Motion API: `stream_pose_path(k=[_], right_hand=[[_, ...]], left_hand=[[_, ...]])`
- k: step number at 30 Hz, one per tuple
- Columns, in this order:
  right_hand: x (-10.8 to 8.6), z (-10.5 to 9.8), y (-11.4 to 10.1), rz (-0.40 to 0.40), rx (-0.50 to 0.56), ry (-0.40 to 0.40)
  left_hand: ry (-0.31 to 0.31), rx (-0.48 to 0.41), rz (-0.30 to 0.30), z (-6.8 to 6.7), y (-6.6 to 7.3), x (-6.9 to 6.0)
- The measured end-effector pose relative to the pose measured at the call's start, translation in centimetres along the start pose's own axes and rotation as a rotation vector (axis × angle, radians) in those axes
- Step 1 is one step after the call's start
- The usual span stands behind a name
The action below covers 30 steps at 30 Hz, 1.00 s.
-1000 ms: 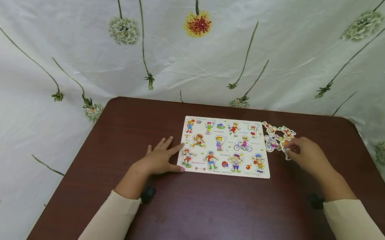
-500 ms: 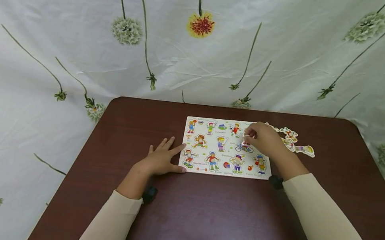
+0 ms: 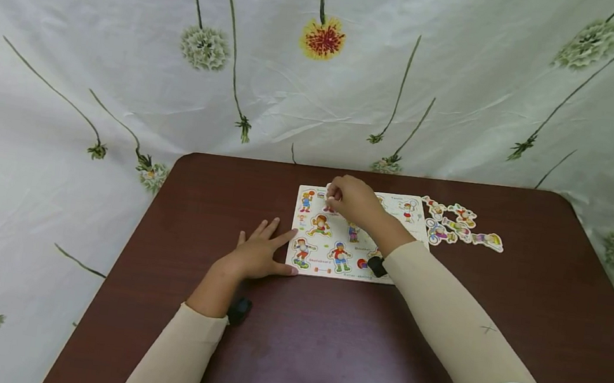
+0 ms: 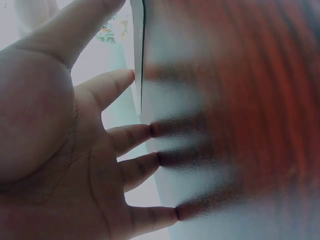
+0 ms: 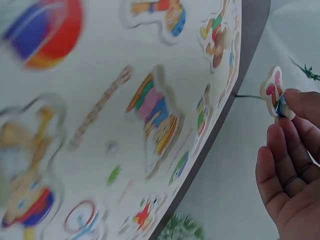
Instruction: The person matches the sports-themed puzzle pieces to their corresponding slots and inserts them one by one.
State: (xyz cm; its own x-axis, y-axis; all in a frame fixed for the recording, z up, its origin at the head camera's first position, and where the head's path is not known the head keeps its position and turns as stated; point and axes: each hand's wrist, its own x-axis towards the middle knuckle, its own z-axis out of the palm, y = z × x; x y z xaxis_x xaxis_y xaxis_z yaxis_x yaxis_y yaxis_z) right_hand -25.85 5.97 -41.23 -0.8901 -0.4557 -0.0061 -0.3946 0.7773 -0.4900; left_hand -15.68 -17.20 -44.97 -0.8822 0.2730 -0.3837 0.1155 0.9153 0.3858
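A white puzzle board [image 3: 336,231] printed with children at sports lies on the table. My left hand [image 3: 257,257] is spread at its left side, thumb and index finger touching the edge; other fingertips [image 4: 145,162] rest on the table in the left wrist view. My right hand [image 3: 356,201] is above the board's upper left part. Between thumb and fingers it pinches a small puzzle piece [image 5: 274,94], a figure cut-out held up off the board. In the head view the hand and forearm mostly hide that piece and part of the board.
Several loose puzzle pieces [image 3: 461,214] lie in a cluster just right of the board, with one piece [image 3: 487,240] farthest right. The dark brown table [image 3: 334,348] meets a flower-patterned cloth [image 3: 274,85] behind its far edge.
My right hand has left the loose pieces and moved left across the board with a puzzle piece in its fingers. One loose piece now lies farther right. The left hand stays put.
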Motion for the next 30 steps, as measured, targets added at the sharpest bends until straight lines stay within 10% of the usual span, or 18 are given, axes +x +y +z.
stream_pose_path(k=[13, 30], right_hand=[[4.6, 3.2, -1.8, 0.004, 0.004, -0.031], [6.1, 5.0, -1.6, 0.061, -0.035, -0.137]], left_hand=[[-0.001, 0.017, 0.006, -0.1, -0.1, 0.1], [-0.003, 0.004, 0.001, -0.1, 0.0, 0.0]])
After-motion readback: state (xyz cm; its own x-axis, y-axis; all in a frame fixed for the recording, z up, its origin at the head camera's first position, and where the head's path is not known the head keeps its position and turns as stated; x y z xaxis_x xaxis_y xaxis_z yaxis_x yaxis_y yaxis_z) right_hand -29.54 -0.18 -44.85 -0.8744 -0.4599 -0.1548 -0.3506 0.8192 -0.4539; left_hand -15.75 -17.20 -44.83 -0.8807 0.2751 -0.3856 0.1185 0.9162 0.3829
